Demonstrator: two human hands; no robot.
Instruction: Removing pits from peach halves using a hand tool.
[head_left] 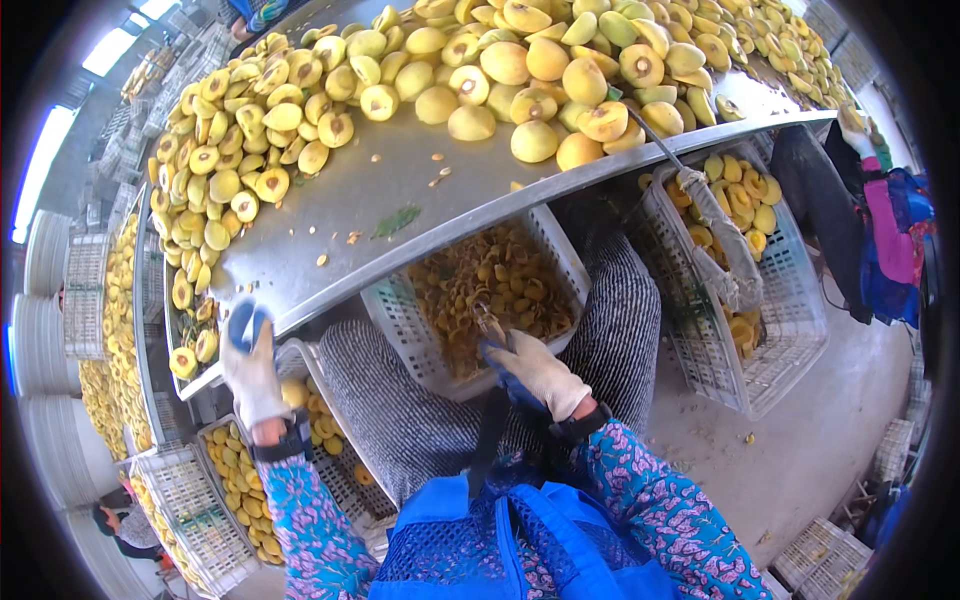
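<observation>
My left hand [257, 375], in a white glove with blue fingertips, is raised at the table's left front edge. Its thumb stands apart from the curved fingers, and I see no fruit between them. My right hand [540, 372], gloved the same way, is closed around a small slim tool [489, 318] whose tip is hard to make out. That hand is above a white crate [400, 315] of brownish pits and scraps between my knees. Halved yellow peaches [585, 82], some with pits showing, are heaped on the metal table [335, 200] ahead of me.
Crates of yellow peach halves [240, 485] stand at the left, beside stacked white tubs [50, 350]. Under the table's right side is another crate [710, 340] with a cloth-wrapped bar [720, 230] across it. A co-worker's sleeve [885, 230] shows at far right. Green scraps [397, 222] lie on the table.
</observation>
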